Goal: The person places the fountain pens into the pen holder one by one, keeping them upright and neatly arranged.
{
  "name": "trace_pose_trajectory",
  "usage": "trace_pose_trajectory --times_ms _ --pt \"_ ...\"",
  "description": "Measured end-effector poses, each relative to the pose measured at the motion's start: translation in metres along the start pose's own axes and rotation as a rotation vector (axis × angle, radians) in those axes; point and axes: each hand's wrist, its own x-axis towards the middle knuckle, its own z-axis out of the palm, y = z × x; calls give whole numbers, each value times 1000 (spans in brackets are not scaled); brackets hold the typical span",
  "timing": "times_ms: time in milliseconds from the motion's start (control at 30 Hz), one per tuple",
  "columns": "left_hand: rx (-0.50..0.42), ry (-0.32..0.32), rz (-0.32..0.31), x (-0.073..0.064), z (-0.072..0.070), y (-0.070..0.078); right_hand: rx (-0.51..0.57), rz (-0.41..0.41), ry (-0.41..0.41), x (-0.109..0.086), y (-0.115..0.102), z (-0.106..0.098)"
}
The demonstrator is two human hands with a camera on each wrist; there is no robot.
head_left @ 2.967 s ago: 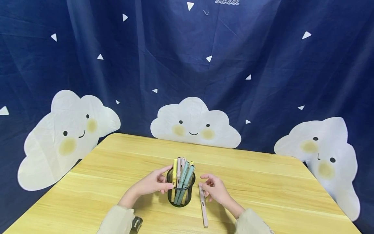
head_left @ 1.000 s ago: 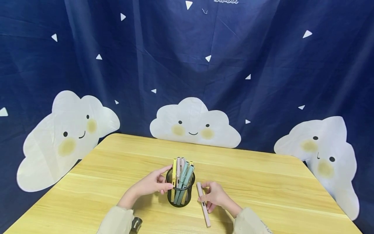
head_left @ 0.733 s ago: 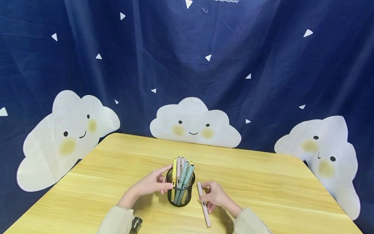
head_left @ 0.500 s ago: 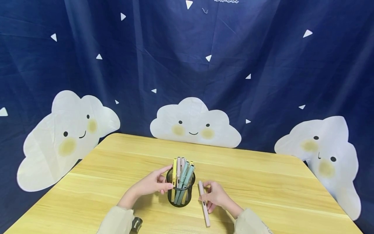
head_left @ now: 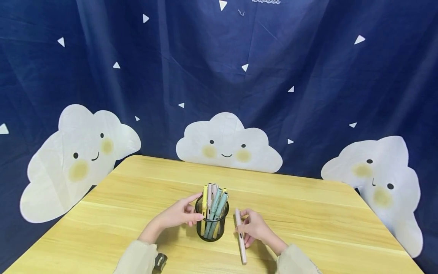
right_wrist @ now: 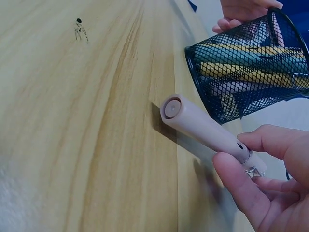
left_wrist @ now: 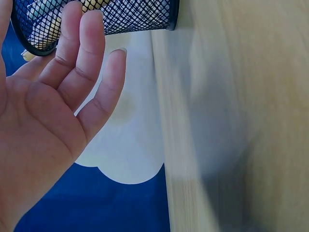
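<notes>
A black mesh pen holder [head_left: 210,228] stands upright on the table, with yellow, pale pink and green pens [head_left: 215,205] in it. My left hand [head_left: 175,215] steadies it from the left, index finger at the back of the rim and thumb at the front. In the left wrist view the outer fingers [left_wrist: 89,58] are spread loosely by the mesh. To the right of the holder, my right hand [head_left: 256,228] pinches a pale pink pen [head_left: 241,245] between thumb and fingers. The right wrist view shows its blunt end [right_wrist: 173,108] close over the wood; contact is unclear.
A small black object [head_left: 159,262] lies by the left sleeve. The wooden table [head_left: 308,213] reaches back to a dark blue curtain [head_left: 219,57] printed with white clouds. A small dark mark [right_wrist: 79,30] shows on the wood in the right wrist view.
Three seconds ago my right hand was at the pen's far end; now it pinches the pen further down. The pen has shifted slightly away from me. Left hand and holder have stayed put.
</notes>
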Motion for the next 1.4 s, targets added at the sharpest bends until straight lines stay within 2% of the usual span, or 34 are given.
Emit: trace_pose_trajectory --times_ms 967,1400 --pt "2 2 -7 1 0 -2 40 -12 13 -3 -1 -7" --pt "6 3 -10 1 -1 -1 73 -44 26 -4 -2 -11"
